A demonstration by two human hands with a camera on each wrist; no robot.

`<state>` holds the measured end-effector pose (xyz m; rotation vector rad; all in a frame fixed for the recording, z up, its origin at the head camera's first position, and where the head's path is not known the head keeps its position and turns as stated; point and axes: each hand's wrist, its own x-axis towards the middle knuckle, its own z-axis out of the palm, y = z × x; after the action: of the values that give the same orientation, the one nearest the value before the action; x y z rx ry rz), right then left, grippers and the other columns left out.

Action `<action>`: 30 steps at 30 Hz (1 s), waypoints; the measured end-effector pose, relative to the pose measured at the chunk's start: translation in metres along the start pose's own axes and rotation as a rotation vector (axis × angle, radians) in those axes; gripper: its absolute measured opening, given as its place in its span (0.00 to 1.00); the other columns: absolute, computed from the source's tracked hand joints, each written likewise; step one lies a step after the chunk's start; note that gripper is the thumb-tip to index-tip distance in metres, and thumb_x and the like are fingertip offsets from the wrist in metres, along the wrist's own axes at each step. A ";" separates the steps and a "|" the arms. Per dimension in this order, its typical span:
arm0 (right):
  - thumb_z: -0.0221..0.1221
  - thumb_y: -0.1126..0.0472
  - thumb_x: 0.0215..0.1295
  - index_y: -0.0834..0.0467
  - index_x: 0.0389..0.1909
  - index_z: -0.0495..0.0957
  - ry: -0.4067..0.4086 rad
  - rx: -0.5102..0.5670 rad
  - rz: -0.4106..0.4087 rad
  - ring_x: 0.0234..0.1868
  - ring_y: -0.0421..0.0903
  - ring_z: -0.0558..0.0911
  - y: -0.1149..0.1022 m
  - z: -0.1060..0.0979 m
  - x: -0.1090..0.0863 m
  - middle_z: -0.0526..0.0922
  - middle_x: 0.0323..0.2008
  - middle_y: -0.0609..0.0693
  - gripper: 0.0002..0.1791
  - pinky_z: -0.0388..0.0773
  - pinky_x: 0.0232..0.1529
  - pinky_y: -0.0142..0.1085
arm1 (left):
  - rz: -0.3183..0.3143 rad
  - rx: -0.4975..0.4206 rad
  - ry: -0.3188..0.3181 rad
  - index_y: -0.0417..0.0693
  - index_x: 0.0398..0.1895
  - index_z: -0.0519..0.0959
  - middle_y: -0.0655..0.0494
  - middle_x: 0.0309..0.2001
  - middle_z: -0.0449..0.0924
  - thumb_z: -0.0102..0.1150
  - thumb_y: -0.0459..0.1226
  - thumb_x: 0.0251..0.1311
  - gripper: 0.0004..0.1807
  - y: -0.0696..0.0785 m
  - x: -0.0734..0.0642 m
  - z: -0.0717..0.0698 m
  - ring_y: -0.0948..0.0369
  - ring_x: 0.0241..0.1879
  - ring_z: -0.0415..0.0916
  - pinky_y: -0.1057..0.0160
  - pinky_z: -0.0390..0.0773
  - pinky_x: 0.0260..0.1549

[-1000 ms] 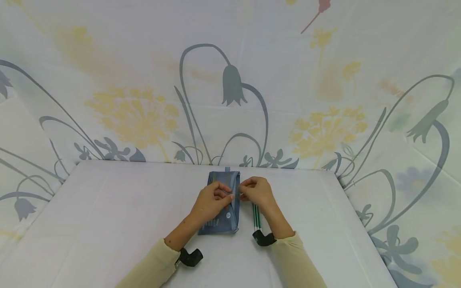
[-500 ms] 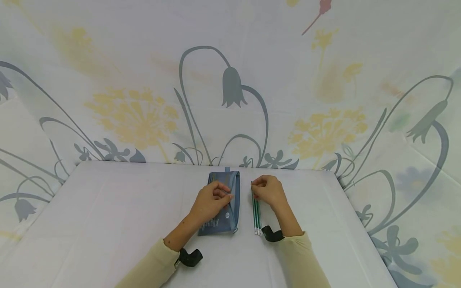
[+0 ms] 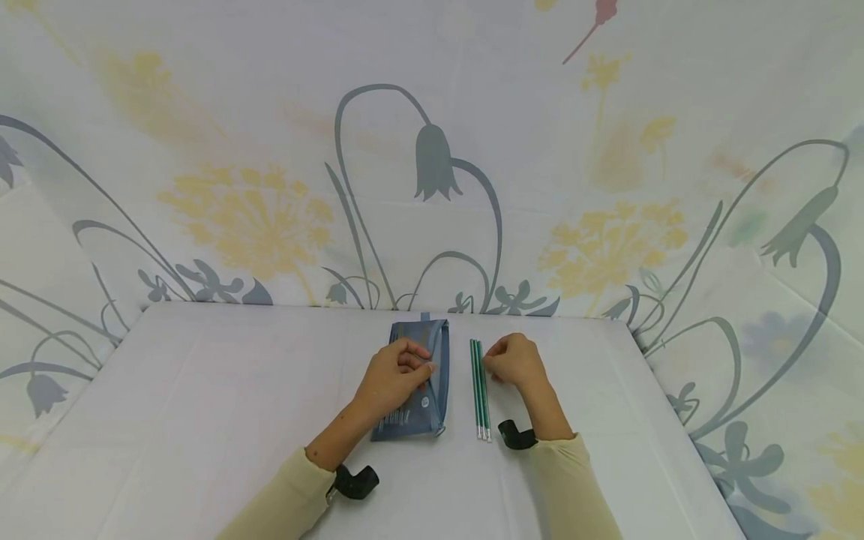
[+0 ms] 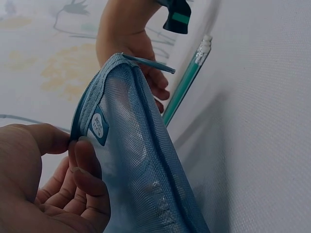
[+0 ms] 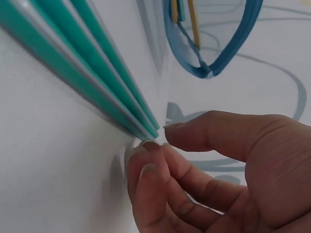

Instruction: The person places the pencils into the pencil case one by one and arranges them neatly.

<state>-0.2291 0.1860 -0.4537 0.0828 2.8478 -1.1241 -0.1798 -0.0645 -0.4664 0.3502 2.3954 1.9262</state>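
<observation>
A blue mesh zip pouch [image 3: 418, 421] is on the white table, its opening facing right. My left hand [image 3: 394, 375] pinches the edge of that opening between thumb and fingers; the left wrist view shows the lifted rim [image 4: 95, 99] beside a small label. Right of the pouch, three green pencils [image 3: 480, 390] lie side by side, eraser ends toward me. My right hand [image 3: 516, 361] is just right of their far ends. Its thumb and fingers are parted around the pencil tips in the right wrist view, fingertips right at the green pencils [image 5: 58, 60].
Inside the pouch, thin yellow sticks [image 5: 193, 24] show through the opening. A flowered cloth [image 3: 270, 150] hangs behind the table and at both sides. Each wrist carries a black camera mount [image 3: 358, 482].
My right hand has moved from the pouch's opening rightward to the green pencils, then a little past them, uncovering their far ends. The left hand keeps its grip on the pouch.
</observation>
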 end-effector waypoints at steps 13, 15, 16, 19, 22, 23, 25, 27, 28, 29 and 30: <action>0.68 0.61 0.58 0.59 0.14 0.83 0.003 -0.162 0.000 0.19 0.46 0.77 0.002 0.007 0.000 0.77 0.12 0.47 0.14 0.70 0.22 0.37 | -0.004 -0.001 0.000 0.41 0.49 0.81 0.53 0.31 0.85 0.68 0.35 0.70 0.10 0.003 0.000 -0.001 0.53 0.28 0.85 0.65 0.74 0.25; 0.69 0.60 0.58 0.59 0.15 0.82 0.013 -0.186 0.019 0.20 0.47 0.77 0.000 0.009 0.000 0.79 0.14 0.49 0.15 0.70 0.22 0.38 | -0.004 -0.002 -0.001 0.41 0.49 0.81 0.53 0.31 0.85 0.68 0.35 0.70 0.10 0.003 -0.001 -0.002 0.53 0.28 0.84 0.65 0.74 0.26; 0.69 0.59 0.58 0.59 0.16 0.82 0.018 -0.199 0.031 0.20 0.48 0.78 -0.001 0.010 -0.001 0.80 0.16 0.50 0.14 0.70 0.21 0.38 | -0.002 -0.003 -0.001 0.41 0.49 0.81 0.53 0.31 0.85 0.68 0.35 0.70 0.10 0.002 0.000 -0.002 0.53 0.28 0.84 0.65 0.74 0.26; 0.70 0.56 0.57 0.61 0.21 0.83 0.026 -0.231 0.069 0.23 0.50 0.80 -0.005 0.012 -0.003 0.82 0.22 0.53 0.13 0.72 0.21 0.39 | -0.002 0.002 -0.001 0.41 0.49 0.81 0.53 0.31 0.86 0.68 0.35 0.70 0.10 0.003 0.000 -0.002 0.54 0.28 0.84 0.64 0.75 0.26; 0.71 0.54 0.57 0.63 0.28 0.82 0.026 -0.263 0.092 0.25 0.51 0.80 -0.007 0.013 -0.004 0.83 0.26 0.55 0.15 0.73 0.21 0.40 | -0.001 0.005 0.002 0.40 0.49 0.81 0.53 0.32 0.86 0.67 0.34 0.70 0.09 0.004 0.000 -0.002 0.56 0.28 0.84 0.64 0.77 0.27; 0.71 0.53 0.58 0.64 0.30 0.82 0.025 -0.271 0.095 0.26 0.52 0.80 -0.007 0.014 -0.004 0.83 0.27 0.56 0.16 0.73 0.21 0.40 | -0.002 0.006 0.003 0.40 0.49 0.81 0.53 0.32 0.86 0.67 0.34 0.71 0.09 0.005 0.000 -0.003 0.56 0.28 0.84 0.64 0.78 0.27; 0.71 0.52 0.58 0.65 0.33 0.82 0.026 -0.280 0.101 0.26 0.52 0.80 -0.008 0.014 -0.004 0.82 0.28 0.56 0.18 0.73 0.22 0.41 | -0.005 0.005 0.006 0.39 0.49 0.81 0.53 0.32 0.86 0.66 0.33 0.71 0.09 0.006 -0.001 -0.003 0.57 0.28 0.83 0.63 0.79 0.29; 0.71 0.52 0.59 0.66 0.34 0.82 0.029 -0.284 0.106 0.26 0.52 0.80 -0.009 0.015 -0.005 0.82 0.28 0.56 0.19 0.73 0.22 0.41 | -0.009 0.003 0.009 0.39 0.49 0.81 0.53 0.32 0.86 0.66 0.33 0.70 0.09 0.006 -0.001 -0.003 0.58 0.28 0.83 0.63 0.81 0.30; 0.71 0.51 0.59 0.66 0.35 0.82 0.031 -0.285 0.108 0.26 0.52 0.79 -0.009 0.015 -0.005 0.82 0.28 0.56 0.19 0.73 0.22 0.41 | -0.011 0.001 0.012 0.39 0.48 0.81 0.53 0.32 0.85 0.66 0.33 0.70 0.08 0.006 -0.001 -0.004 0.58 0.28 0.83 0.63 0.81 0.30; 0.72 0.51 0.59 0.66 0.35 0.82 0.034 -0.285 0.109 0.26 0.52 0.79 -0.010 0.015 -0.006 0.82 0.28 0.56 0.20 0.73 0.22 0.41 | -0.014 -0.002 0.014 0.39 0.48 0.82 0.53 0.32 0.85 0.66 0.33 0.70 0.08 0.006 -0.001 -0.004 0.58 0.28 0.83 0.64 0.81 0.30; 0.72 0.51 0.58 0.65 0.34 0.82 0.039 -0.286 0.112 0.26 0.52 0.79 -0.010 0.015 -0.006 0.82 0.27 0.56 0.19 0.73 0.22 0.41 | -0.016 -0.004 0.017 0.40 0.48 0.82 0.53 0.32 0.85 0.66 0.33 0.70 0.08 0.006 -0.001 -0.004 0.58 0.27 0.83 0.64 0.82 0.30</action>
<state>-0.2230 0.1679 -0.4573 0.2439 2.9614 -0.6944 -0.1783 -0.0675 -0.4603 0.3147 2.3967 1.9341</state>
